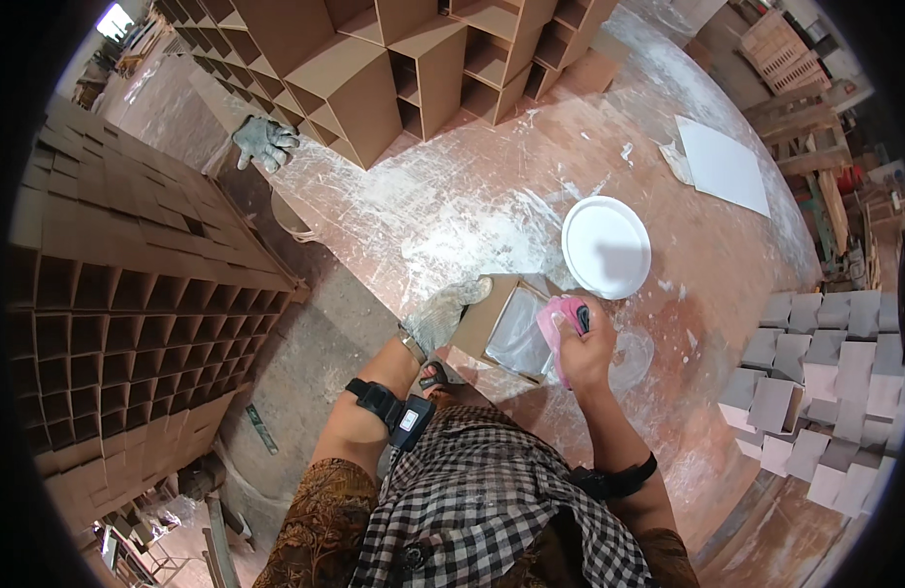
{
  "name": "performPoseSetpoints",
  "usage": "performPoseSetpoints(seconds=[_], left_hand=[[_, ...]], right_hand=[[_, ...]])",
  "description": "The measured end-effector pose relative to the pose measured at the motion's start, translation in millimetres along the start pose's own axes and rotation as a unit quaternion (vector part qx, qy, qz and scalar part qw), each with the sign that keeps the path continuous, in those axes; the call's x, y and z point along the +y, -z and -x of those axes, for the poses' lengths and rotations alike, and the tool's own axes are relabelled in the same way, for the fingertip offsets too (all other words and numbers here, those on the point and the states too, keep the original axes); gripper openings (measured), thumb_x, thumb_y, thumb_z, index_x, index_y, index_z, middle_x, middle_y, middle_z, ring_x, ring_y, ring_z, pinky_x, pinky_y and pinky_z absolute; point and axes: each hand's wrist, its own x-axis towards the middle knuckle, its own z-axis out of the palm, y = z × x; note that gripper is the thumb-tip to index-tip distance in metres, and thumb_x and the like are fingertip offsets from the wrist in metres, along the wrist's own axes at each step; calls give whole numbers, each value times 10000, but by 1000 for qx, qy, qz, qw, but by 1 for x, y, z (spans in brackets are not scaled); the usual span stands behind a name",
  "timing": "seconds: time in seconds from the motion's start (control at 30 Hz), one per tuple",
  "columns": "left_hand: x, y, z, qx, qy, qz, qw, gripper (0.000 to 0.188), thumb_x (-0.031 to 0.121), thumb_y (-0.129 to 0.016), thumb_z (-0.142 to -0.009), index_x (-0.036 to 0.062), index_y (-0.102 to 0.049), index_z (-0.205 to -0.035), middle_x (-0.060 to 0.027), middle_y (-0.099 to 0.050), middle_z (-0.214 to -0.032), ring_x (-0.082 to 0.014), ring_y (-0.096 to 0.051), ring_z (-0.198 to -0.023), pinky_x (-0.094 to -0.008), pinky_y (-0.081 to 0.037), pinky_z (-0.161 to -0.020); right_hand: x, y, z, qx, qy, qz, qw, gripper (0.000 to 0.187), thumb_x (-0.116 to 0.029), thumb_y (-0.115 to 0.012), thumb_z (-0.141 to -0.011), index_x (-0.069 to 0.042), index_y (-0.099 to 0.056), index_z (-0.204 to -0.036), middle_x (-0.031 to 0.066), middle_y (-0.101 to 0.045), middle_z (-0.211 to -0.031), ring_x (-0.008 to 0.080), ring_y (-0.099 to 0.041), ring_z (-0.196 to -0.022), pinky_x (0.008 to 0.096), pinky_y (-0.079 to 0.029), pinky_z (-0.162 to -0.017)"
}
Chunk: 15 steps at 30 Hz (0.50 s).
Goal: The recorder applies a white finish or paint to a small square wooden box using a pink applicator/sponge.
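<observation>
My left hand (442, 312), in a grey work glove, grips the near left side of a small brown open box (499, 318) that rests at the table's near edge. The box's inside face looks whitish and wet. My right hand (582, 345) is bare and closed around a pink cloth or sponge (553, 321), pressed against the box's right edge. A round white plate or lid (606, 246) lies just beyond the box, apart from both hands.
The table top (472, 196) is smeared with white. Brown cube shelving (413, 59) stands at its far side, a grey glove (264, 142) at far left, a white sheet (724, 164) far right. Grid stacks (129, 323) rise left; grey-white boxes (825, 382) sit right.
</observation>
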Motion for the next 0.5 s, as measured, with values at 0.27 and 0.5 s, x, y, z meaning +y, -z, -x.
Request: performPoseSetpoints(seconds=[0.27, 0.5], left_hand=[[3, -8, 3, -49, -38, -64, 996, 365, 262, -575, -889, 28, -553, -1168, -18, -589, -1055, -99, -530, -944, -244, -441, -840], [2, -8, 3, -76, -25, -14, 997, 363, 248, -563, -895, 25, -532, -1180, -36, -583, -1080, -112, -538, -979, -246, -446, -866]], right_hand=[[-26, -22, -4, 3, -145, -188, 971, 159, 35, -581, -768, 11, -598, -924, 48, -603, -834, 91, -539, -777, 236, -443, -695], [-23, 5, -21, -135, 186, 1, 973, 297, 70, -600, -659, -40, -607, -935, 117, -621, -846, 214, -576, -741, 295, -458, -700]])
